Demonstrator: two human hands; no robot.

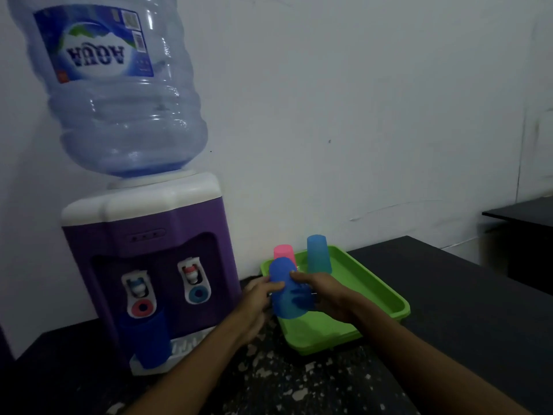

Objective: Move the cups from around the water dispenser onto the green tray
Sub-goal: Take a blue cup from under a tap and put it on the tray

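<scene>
A blue cup [287, 290] hangs upside down over the near left part of the green tray [386, 298]. My left hand [254, 307] grips it from the left and my right hand [326, 295] from the right. On the tray's far end a pink cup [282, 252] and a light blue cup [318, 253] stand upside down. Another dark blue cup [148, 339] sits on the drip tray of the purple water dispenser [143, 235], under its left tap.
A large water bottle [119, 85] sits on top of the dispenser. The dark speckled counter [269, 381] runs along a white wall. A second dark table [526, 217] stands at the far right, past the counter's edge.
</scene>
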